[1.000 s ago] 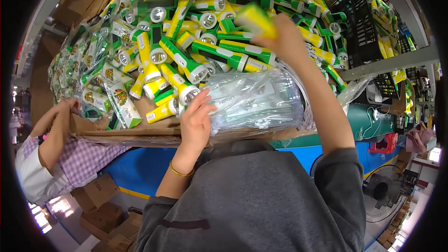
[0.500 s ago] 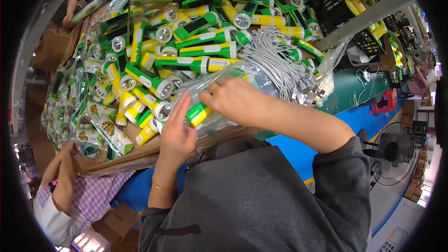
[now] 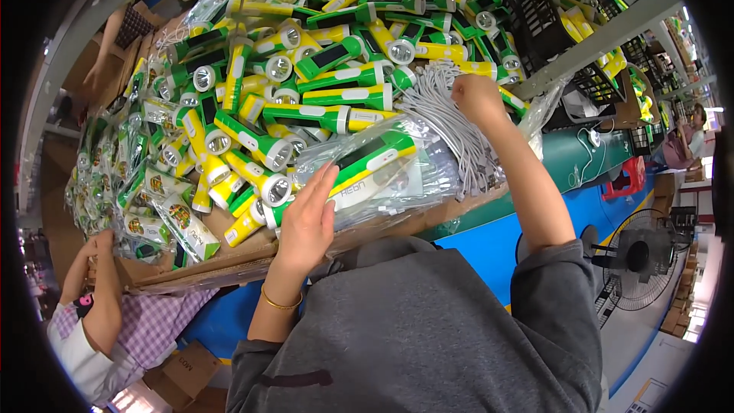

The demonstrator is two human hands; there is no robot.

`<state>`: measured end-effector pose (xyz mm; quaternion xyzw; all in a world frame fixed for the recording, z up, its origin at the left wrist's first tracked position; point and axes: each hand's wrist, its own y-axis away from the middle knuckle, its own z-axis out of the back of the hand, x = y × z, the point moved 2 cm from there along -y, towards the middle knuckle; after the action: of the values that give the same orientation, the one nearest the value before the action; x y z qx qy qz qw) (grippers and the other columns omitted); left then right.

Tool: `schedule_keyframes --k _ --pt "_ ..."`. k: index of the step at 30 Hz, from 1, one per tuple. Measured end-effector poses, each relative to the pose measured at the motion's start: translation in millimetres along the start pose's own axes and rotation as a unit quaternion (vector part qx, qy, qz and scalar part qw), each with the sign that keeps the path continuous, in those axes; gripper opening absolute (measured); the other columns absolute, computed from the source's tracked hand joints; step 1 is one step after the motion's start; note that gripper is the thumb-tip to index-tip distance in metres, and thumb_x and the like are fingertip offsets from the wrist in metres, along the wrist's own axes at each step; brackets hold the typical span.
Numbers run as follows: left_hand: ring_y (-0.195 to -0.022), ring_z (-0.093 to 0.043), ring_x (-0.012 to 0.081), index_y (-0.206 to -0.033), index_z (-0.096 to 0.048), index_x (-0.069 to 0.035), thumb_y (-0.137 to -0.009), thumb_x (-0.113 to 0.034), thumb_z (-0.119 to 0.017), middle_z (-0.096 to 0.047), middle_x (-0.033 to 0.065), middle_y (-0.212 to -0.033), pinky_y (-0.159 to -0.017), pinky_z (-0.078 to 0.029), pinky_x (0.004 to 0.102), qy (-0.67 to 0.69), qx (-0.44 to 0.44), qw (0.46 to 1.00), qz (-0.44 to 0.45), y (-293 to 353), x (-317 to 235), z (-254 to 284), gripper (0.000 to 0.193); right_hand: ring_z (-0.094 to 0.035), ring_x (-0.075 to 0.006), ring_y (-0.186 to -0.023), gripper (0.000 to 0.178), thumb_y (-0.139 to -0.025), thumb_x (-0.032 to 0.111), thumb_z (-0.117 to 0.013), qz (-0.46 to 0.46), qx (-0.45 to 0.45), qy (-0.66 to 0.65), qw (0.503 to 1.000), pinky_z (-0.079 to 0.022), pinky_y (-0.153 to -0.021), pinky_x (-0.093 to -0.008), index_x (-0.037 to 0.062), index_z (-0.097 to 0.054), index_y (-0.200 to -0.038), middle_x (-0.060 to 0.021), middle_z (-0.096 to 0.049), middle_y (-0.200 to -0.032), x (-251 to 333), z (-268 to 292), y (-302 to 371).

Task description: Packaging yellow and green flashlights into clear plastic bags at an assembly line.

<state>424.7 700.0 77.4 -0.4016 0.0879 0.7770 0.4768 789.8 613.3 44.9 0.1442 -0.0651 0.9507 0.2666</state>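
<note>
A green and yellow flashlight (image 3: 376,159) lies inside a clear plastic bag in front of me, with a white printed slip beneath it. My left hand (image 3: 304,228) rests against the bag at the flashlight's near end, fingers stretched out and thumb apart. Over to the right, my right hand (image 3: 478,99) is closed at the upper end of a bundle of white USB cables (image 3: 440,103), its fingertips pinching among them. More flat clear bags (image 3: 432,160) lie beneath the bagged flashlight and beside the cables.
A large heap of loose flashlights (image 3: 329,53) fills the table beyond, with bagged ones (image 3: 126,160) at the left. Black crates (image 3: 535,15) and a metal bar (image 3: 596,34) stand at the right. A co-worker's arms (image 3: 103,283) reach in at lower left; a fan (image 3: 642,252) stands right.
My right hand has left the bag and moved right and away to the cables. The flashlight now lies full length in the bag. My left hand has shifted slightly right.
</note>
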Motion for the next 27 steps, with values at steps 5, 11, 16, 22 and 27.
schedule_keyframes --k 5,11,16,22,27 --pt "-0.113 -0.057 0.0367 -0.130 -0.051 -0.003 -0.078 0.008 -0.060 -0.054 0.0195 -0.131 -0.091 -0.050 0.0381 0.017 0.009 0.999 0.032 1.0 1.8 2.7 0.054 -0.064 -0.0351 -0.070 0.010 -0.080 0.011 -0.063 0.067 -0.272 0.044 0.959 -0.051 -0.063 -0.0393 0.0060 -0.069 -0.087 -0.0168 -0.066 -0.079 44.6 77.6 6.7" --pt "-0.114 -0.059 0.0265 -0.133 -0.052 -0.006 -0.077 0.004 -0.066 -0.055 0.0170 -0.132 -0.074 -0.056 0.0299 0.077 0.012 0.991 0.108 -2.5 9.3 7.3 0.058 -0.057 -0.0070 -0.059 0.022 -0.091 0.001 -0.057 0.214 -0.157 -0.501 0.824 -0.046 -0.053 -0.0188 -0.0024 -0.063 -0.112 -0.0063 -0.066 -0.083 166.5 140.1 39.4" --pt "-0.116 -0.058 0.0310 -0.134 -0.048 -0.002 -0.071 -0.002 -0.073 -0.058 0.0189 -0.128 -0.095 -0.047 0.0355 0.122 0.048 0.988 0.076 -12.3 24.7 8.7 0.068 -0.064 -0.0147 -0.062 0.011 -0.085 0.001 -0.061 0.134 0.245 -0.617 0.735 -0.053 -0.055 -0.0289 0.0015 -0.067 -0.095 -0.0061 -0.065 -0.082 191.7 19.6 53.4" --pt "-0.131 -0.045 0.0253 -0.141 -0.040 -0.001 -0.077 0.009 -0.066 -0.047 0.0146 -0.141 -0.084 -0.051 0.0255 0.321 0.066 0.927 0.183 -1.2 27.1 11.9 0.069 -0.066 -0.0246 -0.068 0.007 -0.074 0.007 -0.062 0.446 0.149 0.130 0.873 -0.053 -0.057 -0.0375 0.0058 -0.068 -0.077 -0.0072 -0.064 -0.076 159.9 29.4 48.6" --pt "-0.125 -0.051 0.0227 -0.138 -0.045 -0.002 -0.077 0.009 -0.062 -0.051 0.0141 -0.137 -0.082 -0.051 0.0250 0.252 0.082 0.954 0.142 -12.2 11.8 15.9 0.065 -0.066 -0.0239 -0.079 0.013 -0.074 0.014 -0.066 0.368 0.165 0.303 0.864 -0.053 -0.060 -0.0392 0.0079 -0.068 -0.085 -0.0071 -0.063 -0.090 177.7 58.0 66.7"
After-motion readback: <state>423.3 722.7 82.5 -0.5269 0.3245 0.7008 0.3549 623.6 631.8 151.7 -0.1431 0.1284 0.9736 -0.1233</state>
